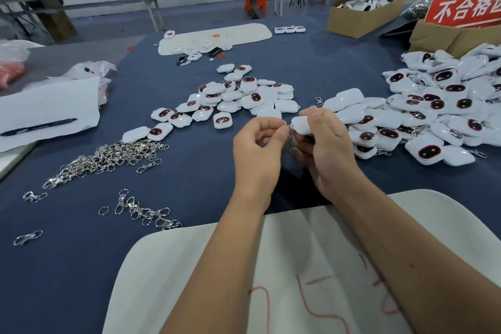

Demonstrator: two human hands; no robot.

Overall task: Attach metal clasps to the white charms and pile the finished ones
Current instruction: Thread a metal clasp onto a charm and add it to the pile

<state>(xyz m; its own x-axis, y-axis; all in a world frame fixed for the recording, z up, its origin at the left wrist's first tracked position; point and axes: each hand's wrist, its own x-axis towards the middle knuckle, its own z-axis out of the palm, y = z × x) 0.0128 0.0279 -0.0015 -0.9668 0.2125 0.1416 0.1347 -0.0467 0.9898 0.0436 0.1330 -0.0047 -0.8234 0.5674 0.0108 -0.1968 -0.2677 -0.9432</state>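
My right hand grips a white charm above the blue table. My left hand pinches a metal clasp at the charm's left end; its short chain hangs between my hands. A loose group of white charms with dark red-rimmed ovals lies beyond my hands. A large pile of charms with clasps spreads to the right. A heap of loose silver clasps lies at the left, with a few more clasps nearer me.
A cream mat with red marks lies under my forearms. White paper with a black pen sits at the left. Cardboard boxes and a red sign stand at the back right. Another cream mat lies far ahead.
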